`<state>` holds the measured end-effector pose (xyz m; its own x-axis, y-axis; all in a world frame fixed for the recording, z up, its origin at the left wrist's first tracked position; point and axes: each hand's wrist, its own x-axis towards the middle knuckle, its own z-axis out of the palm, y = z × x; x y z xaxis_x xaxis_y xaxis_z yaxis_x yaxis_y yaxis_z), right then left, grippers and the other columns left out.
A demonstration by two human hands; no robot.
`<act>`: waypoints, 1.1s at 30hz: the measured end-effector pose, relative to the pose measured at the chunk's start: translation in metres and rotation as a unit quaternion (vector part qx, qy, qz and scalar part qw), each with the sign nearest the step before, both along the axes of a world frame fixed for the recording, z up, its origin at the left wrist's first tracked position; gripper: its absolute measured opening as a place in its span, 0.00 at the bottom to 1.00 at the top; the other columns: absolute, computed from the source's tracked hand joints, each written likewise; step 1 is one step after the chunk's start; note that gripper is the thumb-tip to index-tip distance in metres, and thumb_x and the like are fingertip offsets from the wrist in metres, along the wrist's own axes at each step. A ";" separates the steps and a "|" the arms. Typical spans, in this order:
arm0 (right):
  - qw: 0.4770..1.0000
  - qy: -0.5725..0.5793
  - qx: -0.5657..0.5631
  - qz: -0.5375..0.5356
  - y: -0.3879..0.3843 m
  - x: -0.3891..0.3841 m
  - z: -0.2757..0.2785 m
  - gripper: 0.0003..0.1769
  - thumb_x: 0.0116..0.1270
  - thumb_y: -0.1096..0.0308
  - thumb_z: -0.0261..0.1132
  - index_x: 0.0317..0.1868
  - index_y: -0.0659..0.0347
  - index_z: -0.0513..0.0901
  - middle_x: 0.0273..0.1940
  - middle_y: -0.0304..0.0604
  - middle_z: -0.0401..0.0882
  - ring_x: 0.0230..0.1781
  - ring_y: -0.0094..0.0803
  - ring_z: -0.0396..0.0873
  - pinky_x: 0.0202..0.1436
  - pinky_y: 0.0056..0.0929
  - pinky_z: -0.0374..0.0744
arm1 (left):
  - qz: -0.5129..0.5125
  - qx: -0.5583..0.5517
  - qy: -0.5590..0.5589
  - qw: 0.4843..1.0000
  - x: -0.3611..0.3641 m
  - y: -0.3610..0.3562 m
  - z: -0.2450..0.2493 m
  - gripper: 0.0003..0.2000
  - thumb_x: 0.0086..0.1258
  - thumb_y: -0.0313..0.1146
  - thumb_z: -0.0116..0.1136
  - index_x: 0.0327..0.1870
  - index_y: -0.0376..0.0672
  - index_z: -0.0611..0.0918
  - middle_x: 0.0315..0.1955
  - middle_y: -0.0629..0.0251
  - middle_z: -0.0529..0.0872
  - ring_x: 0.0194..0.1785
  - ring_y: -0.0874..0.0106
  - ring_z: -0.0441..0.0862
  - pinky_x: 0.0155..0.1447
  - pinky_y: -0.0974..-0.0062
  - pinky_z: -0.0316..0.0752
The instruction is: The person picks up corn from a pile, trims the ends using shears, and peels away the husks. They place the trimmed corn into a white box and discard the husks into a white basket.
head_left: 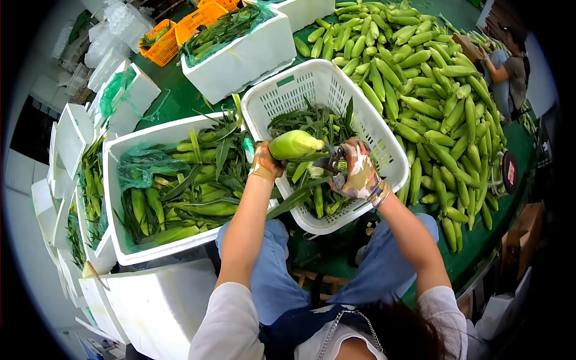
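Corn (294,145) is over the basket (384,144) of leaves (306,120) and stalks (300,173), with a box (113,204) of leafy cobs (156,207) and plastic (144,165) alongside. My left hand (267,162) grasps it, the narrow end jutting past my fingers toward the cutters (324,163) clenched in my right hand (360,174)

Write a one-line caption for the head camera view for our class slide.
Over a white basket, the left hand holds an ear of corn while the right hand holds dark clippers.

The pale green ear of corn (293,145), sheathed in smooth husk, lies nearly level above the white basket (330,225); dark-bladed shears (328,162) sit just beside its narrower end.
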<state>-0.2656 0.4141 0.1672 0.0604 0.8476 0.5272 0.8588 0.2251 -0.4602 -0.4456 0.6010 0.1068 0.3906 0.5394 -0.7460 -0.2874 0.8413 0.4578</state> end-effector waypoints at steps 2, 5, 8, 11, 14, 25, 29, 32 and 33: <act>1.000 -0.003 0.006 -0.016 0.000 -0.003 -0.001 0.36 0.41 0.60 0.71 0.50 0.68 0.68 0.44 0.57 0.69 0.46 0.53 0.69 0.52 0.47 0.67 | 0.025 0.019 0.025 0.999 -0.001 0.003 0.012 0.10 0.68 0.42 0.44 0.37 0.48 0.76 0.26 0.70 0.81 0.25 0.75 0.78 0.20 0.79 0.71; 0.999 -0.016 -0.004 -0.048 -0.001 -0.009 0.005 0.35 0.44 0.59 0.70 0.50 0.68 0.68 0.44 0.56 0.69 0.46 0.52 0.69 0.51 0.47 0.68 | 0.015 0.005 0.023 1.000 -0.001 0.007 -0.022 0.09 0.69 0.42 0.45 0.36 0.47 0.74 0.30 0.70 0.81 0.29 0.73 0.78 0.27 0.74 0.76; 0.997 -0.024 -0.046 -0.061 -0.003 -0.010 -0.003 0.29 0.48 0.59 0.68 0.48 0.67 0.70 0.40 0.54 0.72 0.42 0.50 0.73 0.47 0.45 0.71 | 0.068 0.015 0.024 0.997 0.005 -0.003 -0.038 0.09 0.69 0.40 0.47 0.37 0.45 0.74 0.30 0.66 0.80 0.31 0.70 0.79 0.35 0.71 0.78; 0.967 0.144 -0.195 -0.072 -0.010 -0.021 0.000 0.26 0.50 0.62 0.67 0.47 0.67 0.71 0.31 0.52 0.75 0.33 0.51 0.75 0.39 0.43 0.74 | 0.093 -0.008 0.002 0.996 0.000 0.014 -0.055 0.14 0.67 0.43 0.49 0.39 0.39 0.74 0.33 0.61 0.81 0.34 0.65 0.80 0.42 0.66 0.78; 0.955 0.175 -0.228 -0.070 -0.018 -0.014 -0.020 0.27 0.50 0.63 0.68 0.47 0.68 0.71 0.27 0.51 0.75 0.28 0.45 0.76 0.35 0.37 0.75 | 0.032 0.206 0.314 0.926 -0.016 0.050 -0.066 0.27 0.61 0.52 0.55 0.48 0.34 0.74 0.44 0.52 0.81 0.46 0.57 0.79 0.52 0.63 0.73; 0.830 0.495 -0.256 0.017 -0.006 -0.024 -0.045 0.32 0.51 0.67 0.74 0.53 0.68 0.68 0.45 0.44 0.75 0.44 0.28 0.75 0.49 0.27 0.77 | -0.097 0.578 0.395 0.707 0.040 -0.019 0.080 0.38 0.61 0.66 0.47 0.56 0.34 0.71 0.50 0.45 0.77 0.55 0.46 0.71 0.60 0.58 0.66; 0.496 0.837 -0.230 -0.001 -0.013 -0.020 -0.052 0.13 0.59 0.69 0.65 0.43 0.60 0.74 0.39 0.41 0.78 0.38 0.32 0.80 0.46 0.32 0.81 | 0.092 0.751 0.501 0.420 0.022 -0.014 0.070 0.20 0.64 0.47 0.59 0.44 0.38 0.75 0.39 0.50 0.79 0.45 0.60 0.77 0.46 0.64 0.73; 0.449 0.863 -0.231 0.010 -0.021 -0.019 -0.034 0.15 0.59 0.68 0.66 0.45 0.63 0.74 0.38 0.40 0.79 0.38 0.29 0.79 0.45 0.28 0.79 | -0.300 0.510 0.279 0.756 0.032 -0.077 0.059 0.20 0.64 0.44 0.60 0.47 0.36 0.76 0.40 0.57 0.81 0.43 0.65 0.79 0.47 0.67 0.75; 0.444 0.866 -0.231 0.005 -0.025 -0.020 -0.038 0.15 0.59 0.68 0.66 0.45 0.63 0.74 0.38 0.40 0.79 0.38 0.29 0.79 0.45 0.28 0.79 | -0.310 0.445 0.151 0.826 0.032 -0.078 0.019 0.20 0.65 0.42 0.60 0.49 0.36 0.76 0.41 0.60 0.82 0.41 0.65 0.80 0.47 0.66 0.76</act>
